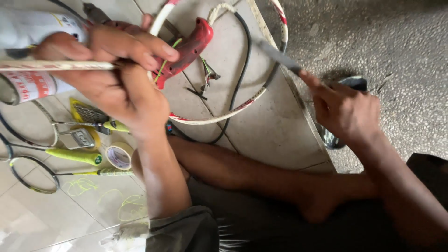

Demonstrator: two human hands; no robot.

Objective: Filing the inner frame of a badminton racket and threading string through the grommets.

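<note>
Clearly, the white-and-red badminton racket frame (261,88), a thin hoop with no strings across it, lies on the tiled floor (280,135) as the landmark. Over its left rim the left hand (116,79) has its fingers (154,49) pressed together on a white shaft, steadying it. At its right rim the right hand (345,109) pinches a slim grey tool (277,55). Left of the frame, 1 tape roll (119,155).

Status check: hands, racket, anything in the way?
Left hand grips racket frame. Right hand holds grey tool. Black cord crosses frame.
</note>
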